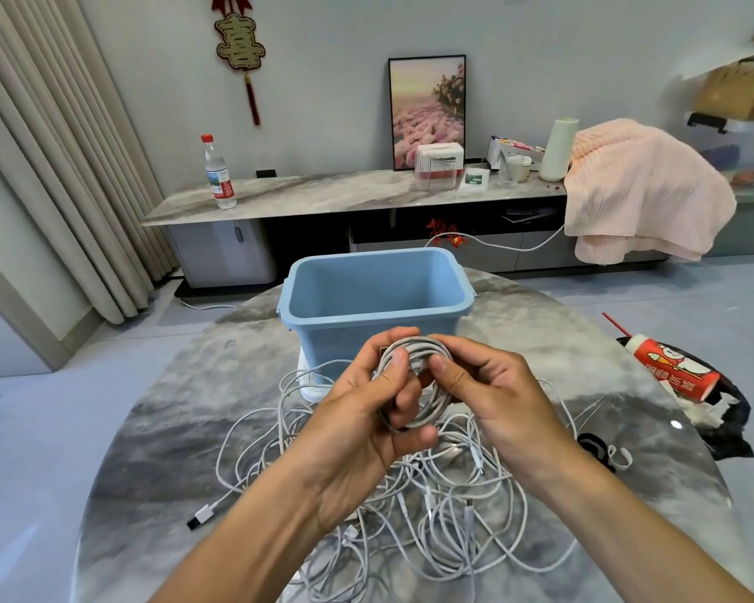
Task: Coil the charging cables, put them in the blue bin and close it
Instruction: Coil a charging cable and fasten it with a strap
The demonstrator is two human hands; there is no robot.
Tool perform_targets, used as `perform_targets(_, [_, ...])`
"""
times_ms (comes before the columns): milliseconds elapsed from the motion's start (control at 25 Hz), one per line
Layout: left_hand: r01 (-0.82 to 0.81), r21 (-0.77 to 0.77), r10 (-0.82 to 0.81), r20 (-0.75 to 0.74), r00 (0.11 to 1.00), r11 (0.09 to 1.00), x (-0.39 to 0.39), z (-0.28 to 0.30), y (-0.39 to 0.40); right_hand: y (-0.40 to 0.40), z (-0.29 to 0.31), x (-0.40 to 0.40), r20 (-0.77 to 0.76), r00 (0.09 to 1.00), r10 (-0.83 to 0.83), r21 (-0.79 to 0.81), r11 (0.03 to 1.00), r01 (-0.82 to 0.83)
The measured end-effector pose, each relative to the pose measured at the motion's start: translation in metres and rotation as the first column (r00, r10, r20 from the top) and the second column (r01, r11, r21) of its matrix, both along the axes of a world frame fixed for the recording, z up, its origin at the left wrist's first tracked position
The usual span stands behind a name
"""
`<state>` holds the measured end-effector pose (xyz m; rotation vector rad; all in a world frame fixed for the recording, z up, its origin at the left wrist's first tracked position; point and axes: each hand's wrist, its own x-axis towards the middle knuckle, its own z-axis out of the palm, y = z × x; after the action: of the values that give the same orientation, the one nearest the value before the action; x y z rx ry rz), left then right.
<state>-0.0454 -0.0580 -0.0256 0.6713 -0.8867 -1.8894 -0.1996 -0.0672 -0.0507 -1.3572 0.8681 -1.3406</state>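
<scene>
1. Head view, centre of the frame: I hold one coiled cable (414, 387), a grey-white ring of several loops, above the table and just in front of the blue bin (377, 298).
2. My left hand (362, 424) grips the coil's left and lower side, thumb over the loops and fingers curled through the ring. My right hand (492, 393) pinches the right side, thumb on the wraps near the top.
3. Below my hands, in the lower middle of the frame, the remaining loose cables (432, 507) lie in a tangled heap on the round marble table (183, 428). One white USB plug (201, 515) sticks out at the lower left.
4. Risk, as I judge it: if I loosen either pinch before the end is tucked, the loops could spring apart. I cannot tell whether a tail of this coil still runs down into the heap; if it does, lifting would drag the tangle along.
5. The bin stands open in the middle of the frame and looks empty inside. It rests on something white, possibly its lid, though I cannot tell.
6. At the right edge lies a red cup (671, 367) on dark wrapping.
</scene>
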Motion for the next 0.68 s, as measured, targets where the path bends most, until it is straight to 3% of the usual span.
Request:
perform_targets(160, [-0.024,0.051,0.025,-0.011,1.000,0.998,-0.004,-0.004,-0.002,-0.003,-0.002,-0.009,-0.083,0.997,0.011,0.088,0.996,-0.004])
perform_targets(360, [-0.117,0.108,0.102,0.136,0.985,0.987,-0.008,-0.017,-0.008,-0.008,-0.006,-0.021,-0.243,0.964,0.106,0.244,0.969,-0.045])
perform_targets(680, [-0.217,0.041,0.206,0.185,0.961,0.975,-0.013,-0.013,-0.004,-0.011,-0.004,-0.018,-0.153,0.988,0.018,0.197,0.980,0.012])
